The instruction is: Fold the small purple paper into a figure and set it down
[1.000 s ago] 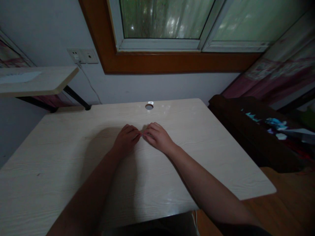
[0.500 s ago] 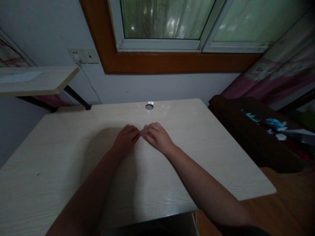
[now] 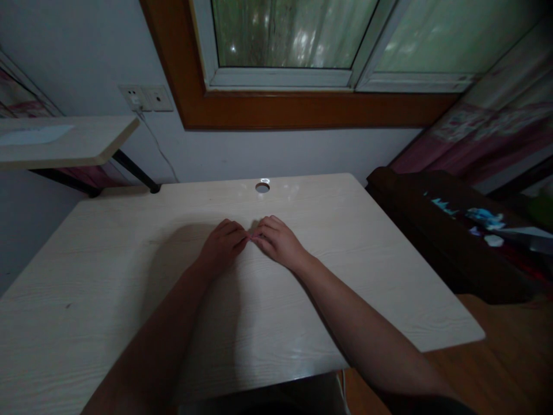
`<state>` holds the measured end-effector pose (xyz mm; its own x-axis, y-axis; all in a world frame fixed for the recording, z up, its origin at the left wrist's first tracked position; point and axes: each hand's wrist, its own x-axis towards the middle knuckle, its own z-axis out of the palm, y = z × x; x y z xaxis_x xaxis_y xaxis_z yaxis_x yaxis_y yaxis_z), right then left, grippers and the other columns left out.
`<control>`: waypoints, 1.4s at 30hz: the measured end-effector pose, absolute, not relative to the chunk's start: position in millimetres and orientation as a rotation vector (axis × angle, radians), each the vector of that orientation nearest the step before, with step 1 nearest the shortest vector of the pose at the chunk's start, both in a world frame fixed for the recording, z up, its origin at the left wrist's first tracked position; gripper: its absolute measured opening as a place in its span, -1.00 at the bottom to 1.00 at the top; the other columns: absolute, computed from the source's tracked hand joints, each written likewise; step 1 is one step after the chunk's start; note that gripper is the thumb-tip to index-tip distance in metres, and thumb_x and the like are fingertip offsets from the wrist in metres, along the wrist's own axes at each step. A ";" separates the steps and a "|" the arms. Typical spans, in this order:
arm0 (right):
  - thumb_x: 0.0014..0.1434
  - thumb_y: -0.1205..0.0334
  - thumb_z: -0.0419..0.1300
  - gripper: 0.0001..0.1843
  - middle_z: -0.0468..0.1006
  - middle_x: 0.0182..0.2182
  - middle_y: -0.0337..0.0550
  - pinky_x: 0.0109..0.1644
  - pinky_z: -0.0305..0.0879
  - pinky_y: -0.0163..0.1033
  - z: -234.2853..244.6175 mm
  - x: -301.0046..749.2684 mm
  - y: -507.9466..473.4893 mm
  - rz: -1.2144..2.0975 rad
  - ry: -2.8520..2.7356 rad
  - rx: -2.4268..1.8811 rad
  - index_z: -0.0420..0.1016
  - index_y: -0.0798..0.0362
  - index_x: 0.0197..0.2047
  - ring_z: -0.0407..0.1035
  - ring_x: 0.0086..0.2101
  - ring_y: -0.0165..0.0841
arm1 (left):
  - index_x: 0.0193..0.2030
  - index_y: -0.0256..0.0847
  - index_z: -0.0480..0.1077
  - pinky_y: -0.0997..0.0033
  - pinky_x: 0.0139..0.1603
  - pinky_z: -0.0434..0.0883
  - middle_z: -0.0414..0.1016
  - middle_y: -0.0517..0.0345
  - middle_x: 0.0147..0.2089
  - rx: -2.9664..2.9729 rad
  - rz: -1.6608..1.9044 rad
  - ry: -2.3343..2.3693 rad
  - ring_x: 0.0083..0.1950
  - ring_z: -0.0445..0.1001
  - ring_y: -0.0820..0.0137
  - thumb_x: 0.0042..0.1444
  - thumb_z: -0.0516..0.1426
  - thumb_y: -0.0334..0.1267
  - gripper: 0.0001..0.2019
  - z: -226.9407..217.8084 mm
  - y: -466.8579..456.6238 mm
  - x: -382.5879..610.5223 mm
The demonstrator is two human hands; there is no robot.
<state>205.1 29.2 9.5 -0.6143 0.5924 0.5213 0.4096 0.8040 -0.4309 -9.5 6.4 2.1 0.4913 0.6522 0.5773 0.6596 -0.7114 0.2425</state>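
Observation:
Both my hands meet over the middle of a pale wood-grain table, fingertips almost touching. Between them is a small, thin pinkish thing, mostly covered by the fingers and too small to name. My left hand is closed in a pinch on its left end. From the other side, my right hand pinches the right end, its other fingers curled. Both hands rest on or just above the tabletop; I cannot tell which.
A round cable hole lies near the table's back edge. At left stands a raised shelf on black legs. A white cord hangs from a wall socket. Right of the table is a dark brown piece of furniture with blue items on it.
Hardly anything differs. Both hands keep their pinch at nearly the same spot, with only a very slight shift of the fingers around the pinkish thing.

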 end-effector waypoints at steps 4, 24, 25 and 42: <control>0.34 0.20 0.15 -0.87 0.50 -0.24 -0.06 -0.06 0.26 -0.10 8.0 204.3 29.2 0.346 -2.299 -0.757 0.50 0.02 -0.19 0.32 -0.18 -0.24 | -0.21 -0.19 0.49 0.22 -0.04 0.40 0.51 0.06 -0.25 -2.691 -1.066 -1.186 -0.20 0.43 0.32 0.31 0.10 -0.30 -0.86 0.9 8.1 -9.6; 0.19 0.34 0.23 -0.95 0.46 -0.32 -0.12 -0.09 0.25 -0.16 6.7 201.7 26.9 0.400 -2.186 -0.788 0.51 0.03 -0.25 0.33 -0.23 -0.28 | -0.23 -0.22 0.49 0.27 -0.08 0.39 0.51 0.08 -0.27 -2.660 -1.120 -1.148 -0.23 0.42 0.35 0.28 0.13 -0.32 -0.89 2.4 8.3 -10.9; 0.19 0.34 0.23 -0.96 0.46 -0.32 -0.13 -0.09 0.25 -0.17 6.6 201.6 26.6 0.402 -2.179 -0.791 0.50 0.03 -0.26 0.33 -0.24 -0.28 | -0.24 -0.22 0.49 0.28 -0.08 0.40 0.51 0.08 -0.28 -2.662 -1.119 -1.148 -0.23 0.42 0.35 0.28 0.13 -0.32 -0.88 3.2 8.2 -10.7; 0.28 0.26 0.20 -0.92 0.49 -0.29 -0.09 -0.10 0.26 -0.14 4.6 206.9 33.9 0.399 -2.178 -0.788 0.53 0.02 -0.23 0.33 -0.22 -0.27 | -0.24 -0.18 0.49 0.24 -0.07 0.40 0.50 0.08 -0.26 -2.599 -1.164 -1.268 -0.21 0.42 0.33 0.29 0.13 -0.28 -0.88 -0.9 10.2 -15.6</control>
<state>206.9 33.9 4.6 -0.5115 0.6501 0.5619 0.4087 0.7593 -0.5065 -15.6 10.2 -0.9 0.3903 0.6694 0.6322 0.6872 -0.6687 0.2839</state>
